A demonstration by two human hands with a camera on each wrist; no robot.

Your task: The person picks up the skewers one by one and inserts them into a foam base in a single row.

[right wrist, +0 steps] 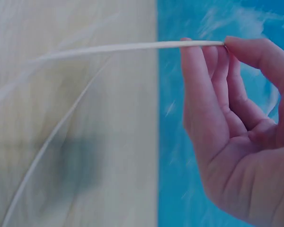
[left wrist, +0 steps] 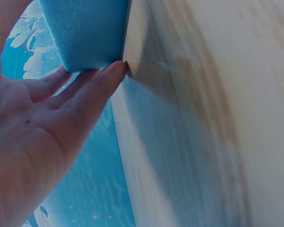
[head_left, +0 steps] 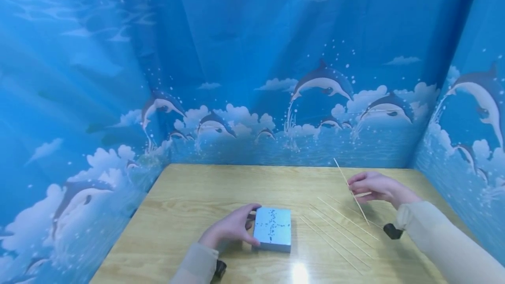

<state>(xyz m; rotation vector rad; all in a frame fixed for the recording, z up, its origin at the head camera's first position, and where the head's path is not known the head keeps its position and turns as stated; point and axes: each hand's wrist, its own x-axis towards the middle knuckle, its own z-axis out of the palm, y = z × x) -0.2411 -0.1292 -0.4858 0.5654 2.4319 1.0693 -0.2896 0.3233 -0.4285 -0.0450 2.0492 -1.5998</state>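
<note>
A light blue foam-like block (head_left: 273, 227) with dark specks forming a cross on its top sits flat on the table. My left hand (head_left: 230, 228) grips its left side, thumb near the front corner and fingers at the back one. From below in the left wrist view, fingers of the left hand (left wrist: 42, 118) touch the block (left wrist: 87, 35). Over the table's right side, my right hand (head_left: 376, 187) pinches a thin pale wooden stick (head_left: 360, 209), raised and slanting. In the right wrist view the stick (right wrist: 123, 47) runs from the fingertips of the right hand (right wrist: 241, 132).
Several similar thin sticks (head_left: 348, 218) lie roughly parallel and diagonal on the wooden table (head_left: 205, 183), between the block and my right hand. A blue curtain (head_left: 244, 56) printed with dolphins stands behind the table and on both sides.
</note>
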